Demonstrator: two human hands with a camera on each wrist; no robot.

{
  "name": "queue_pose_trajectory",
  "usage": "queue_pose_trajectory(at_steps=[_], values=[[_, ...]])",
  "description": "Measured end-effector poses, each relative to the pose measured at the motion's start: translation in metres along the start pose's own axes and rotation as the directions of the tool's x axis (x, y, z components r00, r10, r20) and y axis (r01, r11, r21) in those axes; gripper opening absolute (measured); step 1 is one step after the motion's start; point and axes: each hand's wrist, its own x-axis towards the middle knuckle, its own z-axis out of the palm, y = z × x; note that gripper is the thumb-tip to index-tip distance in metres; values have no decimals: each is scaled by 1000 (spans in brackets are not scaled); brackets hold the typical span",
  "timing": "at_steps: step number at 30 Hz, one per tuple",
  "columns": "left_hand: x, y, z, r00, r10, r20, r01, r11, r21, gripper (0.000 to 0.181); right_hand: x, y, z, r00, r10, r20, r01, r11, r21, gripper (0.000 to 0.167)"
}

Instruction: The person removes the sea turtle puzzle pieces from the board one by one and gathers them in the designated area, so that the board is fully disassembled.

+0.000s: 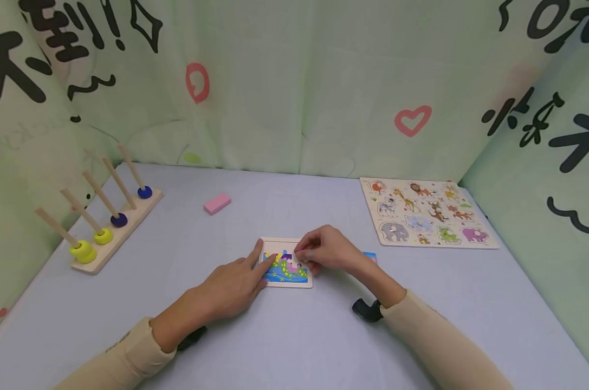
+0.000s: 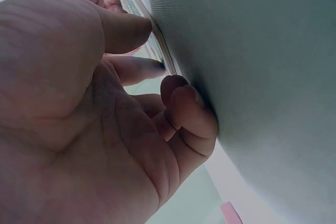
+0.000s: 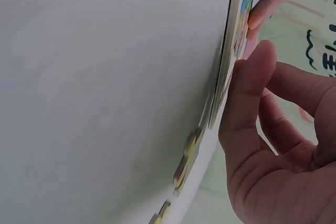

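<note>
a small framed jigsaw (image 1: 280, 245) lies flat near the middle of the pale surface (image 1: 284, 341), part of its colourful picture filled in and bare wood showing towards 12 o'clock. the left hand (image 1: 228, 287) comes in from 8 o'clock, its fingers spread apart and resting along the jigsaw's 9 o'clock edge, one reaching over the picture. the right hand (image 1: 330, 250) comes in between 2 and 3 o'clock, thumb and fingertips brought close together at the jigsaw's edge; whether a piece sits between them i cannot tell. by the right wrist, at 3 o'clock from the jigsaw, a partly hidden blue piece (image 1: 370, 256) lies on the surface.

from the jigsaw, a pink block (image 1: 217, 204) lies at 10 o'clock, a wooden peg stand (image 1: 122, 233) with yellow and blue rings (image 1: 83, 252) at 9, and an animal board (image 1: 428, 222) at 2. beyond them hangs a green curtain (image 1: 255, 119) with a red heart (image 1: 427, 120) at 1 o'clock.
</note>
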Motion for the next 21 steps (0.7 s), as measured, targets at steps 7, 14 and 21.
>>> queue_pose_trajectory(at_steps=[7,14,21], values=[[0,0,0,1000,6,-5,-6,1000,18,59,7,-7,8,1000,15,2,-14,999,-53,9],[0,1,0,1000,13,-28,-12,1000,18,58,11,-9,10,999,37,0,-37,996,-78,8],[-1,4,-1,999,2,-44,-1,1000,23,55,11,-12,10,999,43,0,-43,995,-89,6]])
